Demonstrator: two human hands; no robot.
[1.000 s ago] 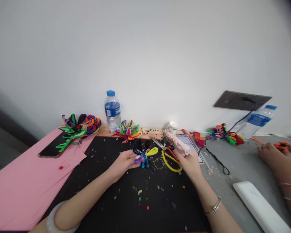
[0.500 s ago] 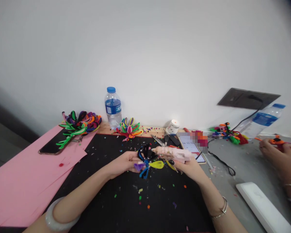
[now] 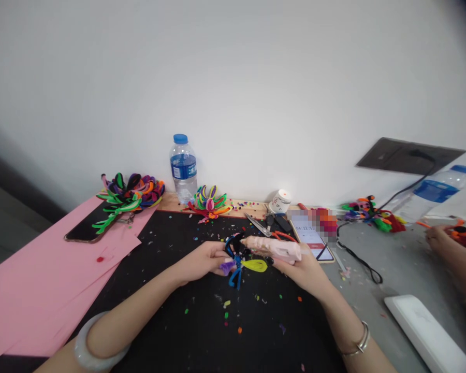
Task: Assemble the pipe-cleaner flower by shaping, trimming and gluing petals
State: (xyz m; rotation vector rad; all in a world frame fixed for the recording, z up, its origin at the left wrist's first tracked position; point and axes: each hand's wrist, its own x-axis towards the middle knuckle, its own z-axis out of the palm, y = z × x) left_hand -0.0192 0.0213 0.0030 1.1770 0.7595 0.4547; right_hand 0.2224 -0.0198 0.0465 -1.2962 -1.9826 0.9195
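My left hand [image 3: 204, 263] has its fingers closed on a pipe-cleaner figure [image 3: 237, 263] with blue, black, purple and yellow loops. Wrapped in my right hand [image 3: 303, 269] is a pale pink hot glue gun [image 3: 274, 247], its nozzle pointing left at the upper part of the figure. Whether the nozzle touches the loops cannot be made out. Just behind the glue gun lie scissors [image 3: 259, 225] with orange handles, partly hidden. Small coloured scraps [image 3: 227, 315] are scattered over the black mat [image 3: 186, 342] below my hands.
Pipe-cleaner bundles [image 3: 132, 194] lie over a dark phone [image 3: 86, 225] on pink paper [image 3: 34, 280]. Along the wall stand a water bottle [image 3: 184, 171] and a paper cup [image 3: 279, 202]. A lit phone [image 3: 312, 235], cord and white box [image 3: 427, 331] lie right, near another person's hand [image 3: 452, 248].
The whole view has shifted slightly. Both hands still hold the figure and the glue gun close together; the glue gun's nozzle stays by the dark loops. The other person's hand has moved.
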